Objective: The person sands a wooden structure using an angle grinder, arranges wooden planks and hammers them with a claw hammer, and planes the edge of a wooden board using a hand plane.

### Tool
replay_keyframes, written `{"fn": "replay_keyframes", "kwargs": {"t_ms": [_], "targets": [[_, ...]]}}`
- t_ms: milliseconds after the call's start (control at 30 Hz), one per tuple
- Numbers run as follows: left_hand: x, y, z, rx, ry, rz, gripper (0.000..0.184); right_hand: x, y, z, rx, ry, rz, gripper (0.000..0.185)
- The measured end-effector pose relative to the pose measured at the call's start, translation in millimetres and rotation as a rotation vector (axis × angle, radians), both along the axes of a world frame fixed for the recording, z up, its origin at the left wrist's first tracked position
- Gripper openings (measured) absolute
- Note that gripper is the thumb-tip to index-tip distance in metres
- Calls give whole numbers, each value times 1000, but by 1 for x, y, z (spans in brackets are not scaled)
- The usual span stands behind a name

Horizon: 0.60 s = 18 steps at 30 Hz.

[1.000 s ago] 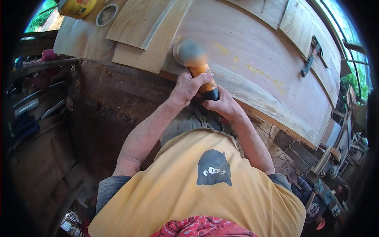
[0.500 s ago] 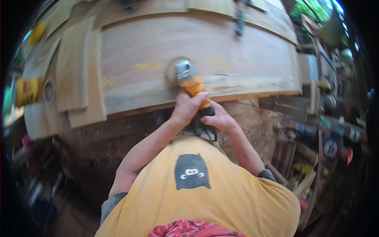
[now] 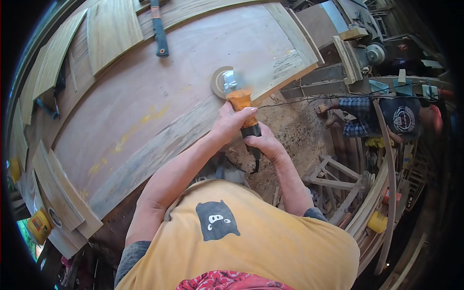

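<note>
An orange and black angle grinder (image 3: 240, 100) with a silver head and a round tan disc lies against a large pale wooden panel (image 3: 140, 96). My left hand (image 3: 231, 121) is wrapped round the grinder's orange body, just behind its head. Around the black rear end, by the cord, my right hand (image 3: 267, 141) is closed. A whitish blur of dust hangs to the right of the disc. Yellow marks show on the panel, and a streaked grey strip runs along its near edge.
A hammer (image 3: 159, 34) with a dark handle rests on the panel's far side. Loose boards (image 3: 113, 31) lie at the far left, and a yellow tub (image 3: 38, 226) stands at the lower left. Another person (image 3: 386, 116) is at the right, beside stacked timber.
My view and body have turned to the right, so the panel now runs diagonally. The grinder has moved toward the panel's right end, still in both hands. The other person shows more fully.
</note>
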<state>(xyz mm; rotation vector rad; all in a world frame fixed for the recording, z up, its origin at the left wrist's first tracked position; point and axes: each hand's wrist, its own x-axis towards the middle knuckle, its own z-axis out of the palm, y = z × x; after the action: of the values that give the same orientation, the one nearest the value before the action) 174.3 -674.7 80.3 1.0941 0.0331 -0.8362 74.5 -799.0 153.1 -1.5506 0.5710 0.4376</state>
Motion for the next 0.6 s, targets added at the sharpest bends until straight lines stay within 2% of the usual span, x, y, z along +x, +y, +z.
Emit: {"fn": "replay_keyframes", "kwargs": {"t_ms": [300, 467, 567, 600], "targets": [[58, -162, -1, 108, -121, -264, 54, 13, -138, -31, -55, -43, -267, 50], [77, -232, -4, 64, -128, -298, 53, 29, -187, -23, -20, -79, -333, 45], [91, -251, -3, 162, -123, -290, 67, 38, -195, -28, -5, -99, -360, 44], [91, -254, 2, 128, -54, -232, 62, 41, -197, -30, -14, -110, -353, 44]]}}
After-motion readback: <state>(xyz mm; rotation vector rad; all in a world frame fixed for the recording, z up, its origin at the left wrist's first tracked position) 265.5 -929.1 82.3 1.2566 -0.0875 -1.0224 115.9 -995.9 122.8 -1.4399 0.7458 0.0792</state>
